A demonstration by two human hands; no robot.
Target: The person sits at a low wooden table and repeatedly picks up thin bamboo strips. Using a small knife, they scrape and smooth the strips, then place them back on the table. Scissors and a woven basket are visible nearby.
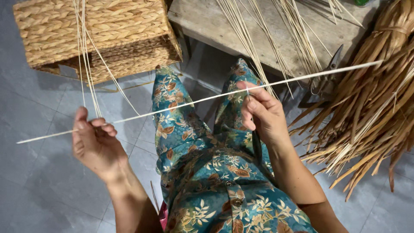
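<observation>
A long pale reed strip (202, 100) runs from lower left to upper right across the frame, pinched at each end of its middle span by the left hand (92, 142) and right hand (261, 114), apparently held taut for inspection. Bundled dry straw (371, 108) lies at right, within reach, with a woven basket (95, 34) at upper left.

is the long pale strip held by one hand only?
No: the left hand and the right hand each pinch the long pale strip, which stretches between them.
</observation>
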